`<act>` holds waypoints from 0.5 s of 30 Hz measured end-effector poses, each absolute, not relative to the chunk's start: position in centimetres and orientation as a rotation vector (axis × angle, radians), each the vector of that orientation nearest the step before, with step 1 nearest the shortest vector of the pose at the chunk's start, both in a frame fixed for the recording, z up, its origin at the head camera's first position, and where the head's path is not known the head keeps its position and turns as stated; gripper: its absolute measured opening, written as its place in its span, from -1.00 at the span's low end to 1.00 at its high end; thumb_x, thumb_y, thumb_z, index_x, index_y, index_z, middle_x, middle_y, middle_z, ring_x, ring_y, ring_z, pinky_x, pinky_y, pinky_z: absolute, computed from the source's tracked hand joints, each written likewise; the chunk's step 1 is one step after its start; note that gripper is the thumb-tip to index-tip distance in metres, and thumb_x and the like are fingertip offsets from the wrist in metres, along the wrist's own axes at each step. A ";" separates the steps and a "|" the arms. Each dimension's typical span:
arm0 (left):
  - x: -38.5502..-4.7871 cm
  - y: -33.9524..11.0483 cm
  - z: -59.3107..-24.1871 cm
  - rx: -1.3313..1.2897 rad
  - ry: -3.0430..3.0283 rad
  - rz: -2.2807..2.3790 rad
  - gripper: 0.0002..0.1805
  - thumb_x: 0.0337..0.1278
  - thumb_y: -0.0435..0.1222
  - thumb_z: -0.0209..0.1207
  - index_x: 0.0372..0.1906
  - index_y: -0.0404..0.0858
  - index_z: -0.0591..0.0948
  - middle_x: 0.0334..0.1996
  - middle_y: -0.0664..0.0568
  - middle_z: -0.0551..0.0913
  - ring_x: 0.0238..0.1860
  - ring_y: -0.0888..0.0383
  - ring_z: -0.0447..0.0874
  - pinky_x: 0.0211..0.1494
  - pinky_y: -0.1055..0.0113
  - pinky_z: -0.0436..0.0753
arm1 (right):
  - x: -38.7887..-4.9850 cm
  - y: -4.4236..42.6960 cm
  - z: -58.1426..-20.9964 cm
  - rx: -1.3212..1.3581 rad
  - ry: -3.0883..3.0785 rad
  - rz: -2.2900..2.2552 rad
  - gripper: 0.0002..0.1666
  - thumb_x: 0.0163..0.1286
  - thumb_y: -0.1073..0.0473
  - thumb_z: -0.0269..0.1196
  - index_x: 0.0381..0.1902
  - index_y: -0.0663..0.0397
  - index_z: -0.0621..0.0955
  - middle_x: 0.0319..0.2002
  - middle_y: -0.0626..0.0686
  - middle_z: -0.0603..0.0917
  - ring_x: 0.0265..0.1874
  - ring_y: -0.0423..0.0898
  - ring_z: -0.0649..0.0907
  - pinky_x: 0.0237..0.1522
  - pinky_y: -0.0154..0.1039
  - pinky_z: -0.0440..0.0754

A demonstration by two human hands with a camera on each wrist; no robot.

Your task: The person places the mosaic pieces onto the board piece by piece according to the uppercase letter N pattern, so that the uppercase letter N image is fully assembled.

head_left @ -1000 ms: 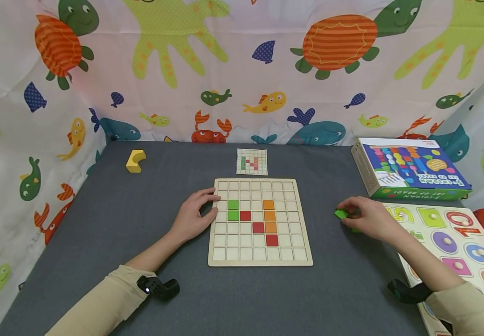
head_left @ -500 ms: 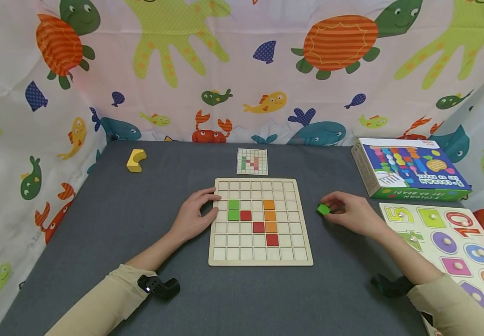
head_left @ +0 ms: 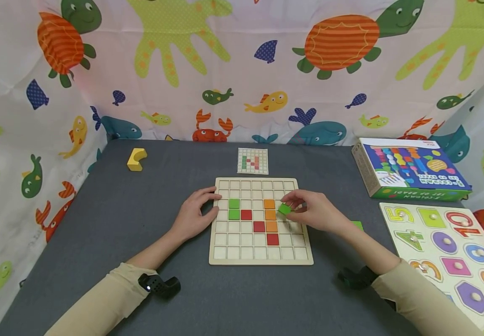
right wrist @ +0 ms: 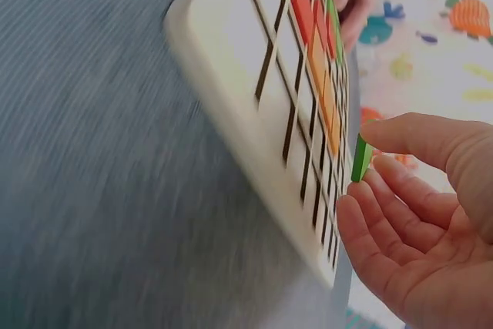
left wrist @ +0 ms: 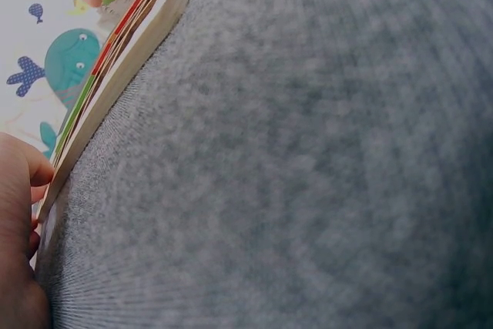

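A wooden grid board [head_left: 263, 262] lies flat in the head view. Set in its cells are two green squares [head_left: 234, 209], three orange squares [head_left: 270, 215] and three red squares [head_left: 259, 227]. My left hand [head_left: 196, 208] rests with relaxed fingers against the board's left edge. Over the board's right part, my right hand [head_left: 315, 212] pinches a small green square tile [head_left: 284, 208] between thumb and fingertips. The right wrist view shows that same tile [right wrist: 360, 158] tilted and held above the grid. Behind my right forearm, another green piece [head_left: 357, 225] lies partly hidden on the table.
A small pattern card [head_left: 252, 161] lies beyond the board. At the back left stands a yellow notched block [head_left: 135, 159]. To the right are a bead-set box [head_left: 414, 163] and a number-and-shape peg puzzle [head_left: 439, 221]. A printed cloth [head_left: 242, 51] hangs behind the grey tabletop [head_left: 242, 298].
My right hand has carried the green tile leftward from the table at the right to over the board. The left hand stays at the board's edge.
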State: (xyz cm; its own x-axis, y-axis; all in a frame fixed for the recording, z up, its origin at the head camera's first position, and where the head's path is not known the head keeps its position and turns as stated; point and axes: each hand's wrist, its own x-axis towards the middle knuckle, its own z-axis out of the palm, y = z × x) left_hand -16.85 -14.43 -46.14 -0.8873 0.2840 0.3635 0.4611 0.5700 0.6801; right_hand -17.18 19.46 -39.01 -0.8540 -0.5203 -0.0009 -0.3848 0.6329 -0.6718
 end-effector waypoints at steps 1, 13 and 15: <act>-16.9 -14.4 -46.2 -0.625 -2.589 -1.213 -0.68 0.20 -0.29 0.23 0.06 -0.23 0.67 0.26 -0.13 0.50 0.29 -0.09 0.40 0.26 -0.11 0.37 | -17.2 18.9 -39.1 -0.757 2.642 -1.037 -0.60 0.20 0.28 0.39 0.02 0.19 0.62 -0.14 0.02 0.68 -0.18 -0.04 0.63 -0.11 -0.09 0.66; -16.9 -14.5 -46.2 -0.609 -2.620 -1.219 -0.68 0.23 -0.26 0.22 0.07 -0.21 0.67 0.27 -0.10 0.49 0.31 -0.06 0.38 0.30 -0.08 0.35 | -16.9 12.5 -39.6 -0.817 2.489 -1.102 -0.63 0.19 0.27 0.40 -0.02 0.08 0.64 -0.23 -0.05 0.65 -0.21 -0.09 0.63 -0.13 -0.27 0.65; -16.9 -14.5 -46.1 -0.608 -2.620 -1.218 -0.68 0.22 -0.26 0.22 0.07 -0.21 0.67 0.27 -0.09 0.49 0.32 -0.05 0.38 0.30 -0.07 0.36 | -16.8 11.7 -39.8 -0.861 2.459 -1.115 -0.63 0.20 0.27 0.40 -0.02 0.10 0.64 -0.22 -0.05 0.65 -0.21 -0.09 0.63 -0.13 -0.28 0.65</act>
